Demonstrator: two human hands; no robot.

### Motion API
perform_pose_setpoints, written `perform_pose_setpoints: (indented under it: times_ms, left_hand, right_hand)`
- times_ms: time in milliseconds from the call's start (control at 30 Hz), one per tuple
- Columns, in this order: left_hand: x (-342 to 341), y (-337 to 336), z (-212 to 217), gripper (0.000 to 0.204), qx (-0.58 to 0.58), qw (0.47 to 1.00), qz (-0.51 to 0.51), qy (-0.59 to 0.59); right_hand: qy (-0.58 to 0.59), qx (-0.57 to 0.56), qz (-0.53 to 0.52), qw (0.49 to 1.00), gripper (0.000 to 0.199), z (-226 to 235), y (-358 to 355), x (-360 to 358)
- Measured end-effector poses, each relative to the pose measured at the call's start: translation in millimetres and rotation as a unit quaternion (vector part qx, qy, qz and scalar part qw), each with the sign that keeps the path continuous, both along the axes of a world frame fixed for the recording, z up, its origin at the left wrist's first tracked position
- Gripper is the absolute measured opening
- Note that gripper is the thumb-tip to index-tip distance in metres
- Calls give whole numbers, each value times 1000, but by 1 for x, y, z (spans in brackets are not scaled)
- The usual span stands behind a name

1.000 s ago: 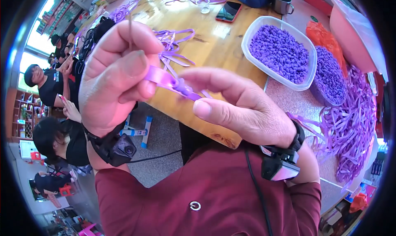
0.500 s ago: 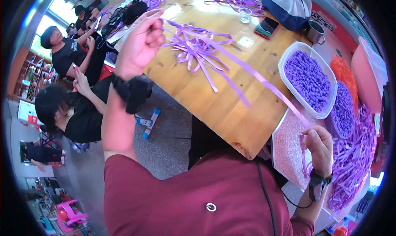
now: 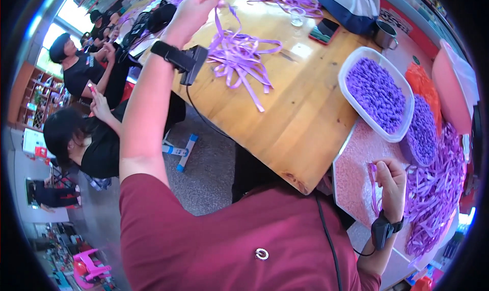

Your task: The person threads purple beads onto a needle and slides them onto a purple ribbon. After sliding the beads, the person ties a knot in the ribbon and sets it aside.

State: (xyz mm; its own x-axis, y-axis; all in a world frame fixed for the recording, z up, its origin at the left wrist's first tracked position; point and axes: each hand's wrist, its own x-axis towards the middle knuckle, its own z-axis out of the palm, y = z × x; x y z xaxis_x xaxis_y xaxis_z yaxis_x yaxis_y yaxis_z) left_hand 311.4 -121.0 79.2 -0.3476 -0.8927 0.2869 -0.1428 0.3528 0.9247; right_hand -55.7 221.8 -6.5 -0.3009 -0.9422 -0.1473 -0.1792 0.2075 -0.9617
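My left hand (image 3: 196, 13) is raised over the far left of the wooden table, its fingers closed on a thin purple ribbon (image 3: 218, 22). Below it lies a loose pile of purple ribbons (image 3: 239, 54). Off the table's right edge, my right hand (image 3: 392, 184) pinches another strip of purple ribbon (image 3: 373, 189), which hangs down beside the palm. Close by is a white tub of purple beads or small pieces (image 3: 379, 95), and a second purple-filled container (image 3: 422, 133) stands next to it. A big heap of purple ribbons (image 3: 433, 199) spreads to the right of this hand.
The wooden table (image 3: 285, 133) has a corner near my body. Farther back are a phone (image 3: 324, 31), a small clear cup (image 3: 297, 17), a metal mug (image 3: 385, 35) and a blue-white bag (image 3: 351, 6). Seated people (image 3: 76, 138) are at the left. A cable (image 3: 204, 118) trails from my left wrist.
A ribbon was stretched across the table between my hands; that span is gone. My left hand has moved farther away and turned, while the right stays nearly in place.
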Motion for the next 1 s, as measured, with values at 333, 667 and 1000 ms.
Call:
perform_pose_setpoints:
  times_ms: [333,667,1000]
  left_hand:
    - [-39,61,-69,18,70,872,-244,-418]
    - [-27,27,-87,19,-258,869,-21,-421]
    - [-156,116,-36,27,-223,890,-255,-304]
  right_hand:
    - [-25,-14,-11,1000,19,-5,2,-6]
    - [-6,-8,-5,1000,16,7,-5,-12]
    - [55,-127,25,990,14,11,-32,-18]
